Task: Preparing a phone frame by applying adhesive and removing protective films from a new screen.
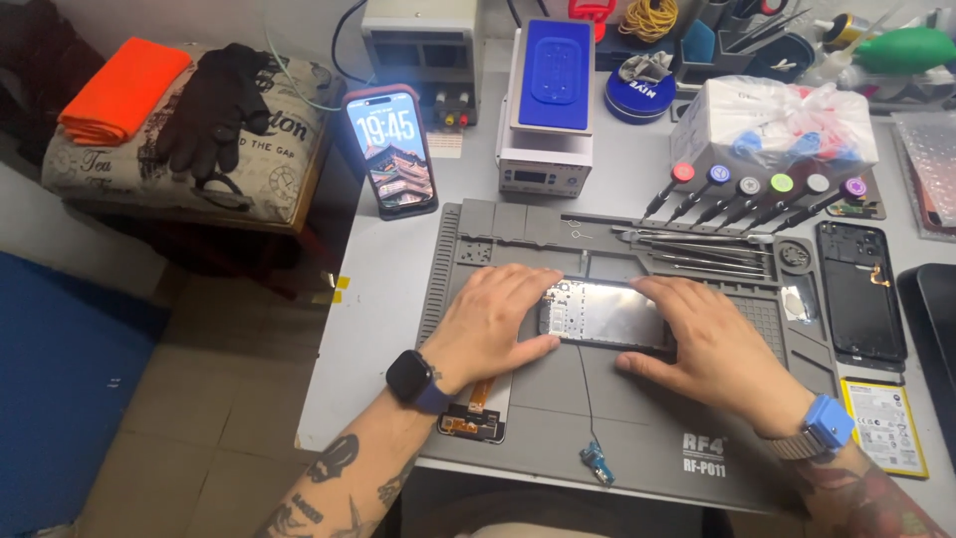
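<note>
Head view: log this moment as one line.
left hand: on opened phone | right hand: on opened phone | surface: grey repair mat

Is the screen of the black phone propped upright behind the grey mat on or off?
On: the black phone shows a lit picture and clock digits.

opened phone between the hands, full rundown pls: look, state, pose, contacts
The opened phone lies flat, long side left to right, on the grey work mat. Its back is off: a pale, shiny metal plate fills the middle, with a circuit board at the left end. The left hand covers that left end, thumb under the lower edge. The right hand grips the right end, fingers over the top edge. The far edge details are hidden.
</note>
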